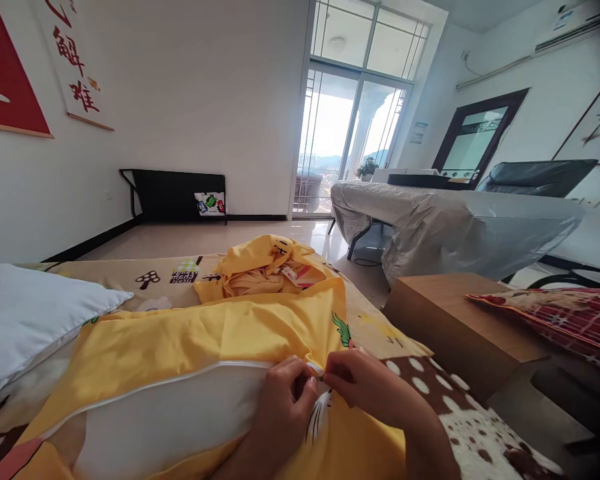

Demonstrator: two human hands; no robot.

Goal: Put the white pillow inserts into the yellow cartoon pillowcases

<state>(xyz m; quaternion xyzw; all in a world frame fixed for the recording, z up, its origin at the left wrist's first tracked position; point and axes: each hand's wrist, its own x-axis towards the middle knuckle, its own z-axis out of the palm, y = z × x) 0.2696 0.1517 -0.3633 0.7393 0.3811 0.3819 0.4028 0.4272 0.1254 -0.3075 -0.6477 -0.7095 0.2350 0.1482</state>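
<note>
Head view: beige-and-brown patterned blanket [470, 417]; short of its far and right edges, a yellow printed fabric pillowcase [180, 337], long soft white pillow [180, 427] showing through its opening; right hand [365, 385] pinches the opening's right end, left hand [286, 397] curls alongside, its hold unclear

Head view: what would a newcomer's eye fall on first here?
Probably the bright yellow fabric pillowcase across the lower middle, gaping around a plain white pillow, with the left hand and right hand close together at the gap's right end. Next, the bright, tall glass sliding door right of upper centre, then the long table wrapped in translucent plastic to its lower right.
</note>
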